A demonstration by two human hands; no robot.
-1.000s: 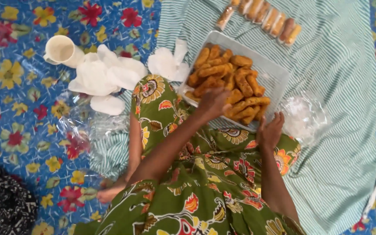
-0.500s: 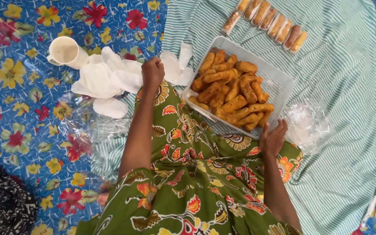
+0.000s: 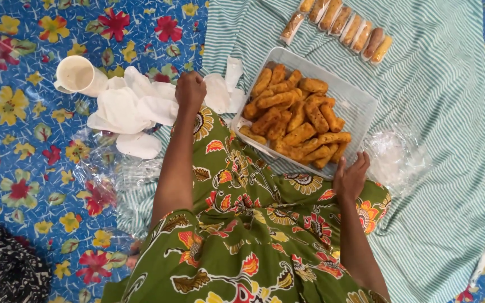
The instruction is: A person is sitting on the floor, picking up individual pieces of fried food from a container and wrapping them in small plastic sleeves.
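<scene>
Reaching into soft white papers [image 3: 124, 106], the left hand [image 3: 190, 91] curls shut; the spread right hand [image 3: 350, 177] touches the clear plastic box [image 3: 360, 106] of crunchy golden sticks [image 3: 293, 120]

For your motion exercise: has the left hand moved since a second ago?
Yes. The left hand left the tray of fried sticks and moved left onto the white wrappers.
</scene>
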